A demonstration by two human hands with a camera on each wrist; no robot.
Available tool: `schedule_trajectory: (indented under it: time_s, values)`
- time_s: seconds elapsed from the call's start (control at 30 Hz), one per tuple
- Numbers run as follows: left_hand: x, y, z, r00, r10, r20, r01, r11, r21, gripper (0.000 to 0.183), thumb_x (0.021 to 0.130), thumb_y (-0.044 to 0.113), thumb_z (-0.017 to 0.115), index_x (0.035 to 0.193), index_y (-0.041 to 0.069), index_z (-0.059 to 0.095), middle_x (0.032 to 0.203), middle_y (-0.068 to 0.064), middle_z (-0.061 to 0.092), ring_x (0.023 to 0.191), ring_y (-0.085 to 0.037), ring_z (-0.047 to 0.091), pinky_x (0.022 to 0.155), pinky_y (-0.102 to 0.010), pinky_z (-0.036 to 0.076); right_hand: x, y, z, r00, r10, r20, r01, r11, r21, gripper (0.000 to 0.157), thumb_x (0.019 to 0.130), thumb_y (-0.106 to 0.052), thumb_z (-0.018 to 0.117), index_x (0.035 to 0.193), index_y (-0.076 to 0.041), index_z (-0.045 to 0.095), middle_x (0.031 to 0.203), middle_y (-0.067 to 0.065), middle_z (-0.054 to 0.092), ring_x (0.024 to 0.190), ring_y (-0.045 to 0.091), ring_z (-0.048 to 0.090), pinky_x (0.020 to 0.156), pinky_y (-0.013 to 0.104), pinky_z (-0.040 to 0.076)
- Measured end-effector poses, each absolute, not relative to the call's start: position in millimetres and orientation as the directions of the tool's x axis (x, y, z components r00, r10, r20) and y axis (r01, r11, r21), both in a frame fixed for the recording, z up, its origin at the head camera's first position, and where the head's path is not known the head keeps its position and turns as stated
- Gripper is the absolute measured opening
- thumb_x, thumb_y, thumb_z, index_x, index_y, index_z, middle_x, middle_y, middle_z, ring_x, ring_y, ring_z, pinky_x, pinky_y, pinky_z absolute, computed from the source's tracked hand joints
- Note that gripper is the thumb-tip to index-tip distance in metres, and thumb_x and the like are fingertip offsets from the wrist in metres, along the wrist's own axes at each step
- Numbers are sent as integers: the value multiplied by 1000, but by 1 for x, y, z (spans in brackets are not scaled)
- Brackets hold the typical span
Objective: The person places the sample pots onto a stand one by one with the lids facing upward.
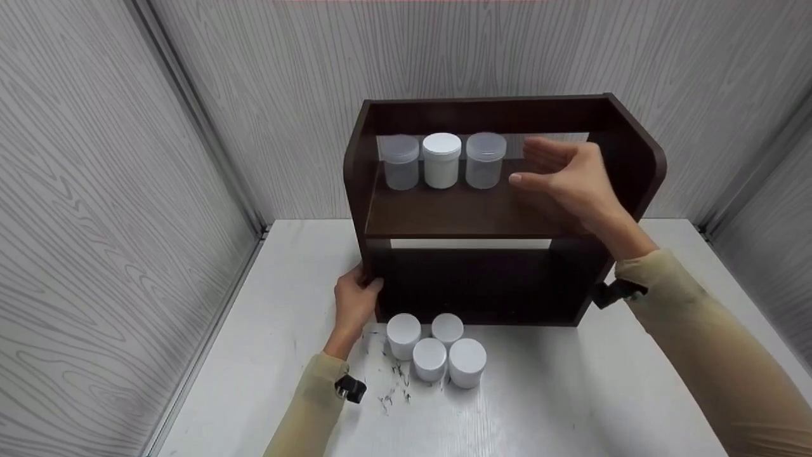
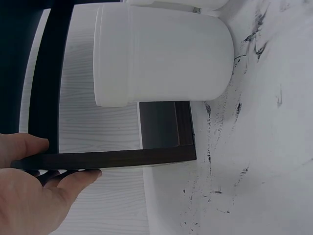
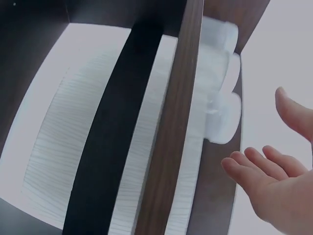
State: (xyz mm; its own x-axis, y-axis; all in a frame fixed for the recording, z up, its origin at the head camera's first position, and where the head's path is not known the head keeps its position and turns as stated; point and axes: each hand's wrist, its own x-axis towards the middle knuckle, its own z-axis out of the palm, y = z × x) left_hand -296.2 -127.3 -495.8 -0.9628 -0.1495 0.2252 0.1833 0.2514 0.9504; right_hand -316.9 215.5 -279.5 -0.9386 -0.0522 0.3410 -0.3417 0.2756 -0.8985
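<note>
Three jars (image 1: 442,168) stand close together on the rack (image 1: 438,219), upper ctr of the head frame. R hand (image 1: 574,178), upper right, is empty, thumb well apart from fingers, near the rightmost jar; L hand (image 1: 355,303), left of ctr, grips the rack's left side. Main risk, IMO: R hand swinging left could knock that jar into its nbrs; a hard L hand tug could topple the row. Four white tubs (image 1: 468,365), lower ctr, crowd the rack's lower front, blocking access there. Table (image 1: 285,285) has dark scuffs (image 2: 238,108) nearby; grained wall (image 1: 304,63) behind.
</note>
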Motion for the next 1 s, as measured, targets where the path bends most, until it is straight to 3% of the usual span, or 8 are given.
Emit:
schedule_trajectory:
  time_s: [0.3, 0.47, 1.0]
  values:
    - [-296, -127, -496, -959, -164, 230, 182, 265, 947, 42, 96, 1, 67, 137, -9, 64, 126, -25, 70, 116, -34, 68, 98, -46, 55, -259, 223, -308, -899, -66, 434, -433, 298, -851, 52, 83, -5, 90, 131, 4, 71, 123, 17, 75, 114, 24, 72, 92, 28, 57]
    - [-295, -126, -495, -964, -152, 219, 174, 264, 949, 48, 98, 4, 67, 143, -9, 58, 132, -23, 68, 122, -34, 66, 102, -44, 53, -230, 228, -333, -886, -43, 461, -458, 227, -859, 51, 82, 5, 88, 129, 7, 71, 120, 21, 75, 111, 22, 74, 90, 33, 58]
    - [-297, -125, -497, -958, -167, 232, 184, 261, 948, 44, 96, 0, 67, 139, -10, 62, 127, -24, 70, 117, -34, 68, 97, -46, 55, -192, 246, -424, -949, -56, 310, -314, 237, -920, 58, 83, 2, 88, 138, 6, 65, 135, 21, 67, 123, 17, 67, 97, 29, 54]
